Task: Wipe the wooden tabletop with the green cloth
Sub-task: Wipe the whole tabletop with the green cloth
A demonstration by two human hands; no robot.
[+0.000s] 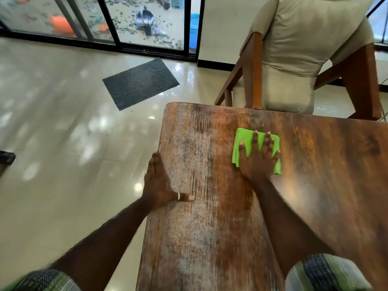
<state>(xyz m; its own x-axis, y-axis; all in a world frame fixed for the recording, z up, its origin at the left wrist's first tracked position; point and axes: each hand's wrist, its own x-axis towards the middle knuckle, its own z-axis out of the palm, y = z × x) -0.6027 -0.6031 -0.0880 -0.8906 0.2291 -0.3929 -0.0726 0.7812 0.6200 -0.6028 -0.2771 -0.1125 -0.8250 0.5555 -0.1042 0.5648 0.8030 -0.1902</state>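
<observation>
The worn wooden table (pixel 210 227) fills the lower right, its far edge near a cushioned wooden chair (pixel 255 70); a dark mat (pixel 140 84) lies on the tiled floor (pixel 52 122) beyond its left corner. The left hand (pixel 158 183) rests flat along the table's left edge, fingers straight, thumb spread onto the top; the right hand (pixel 257 158) presses spread, straight fingers onto the folded green cloth (pixel 244 137), which lies on the table towards its far edge.
</observation>
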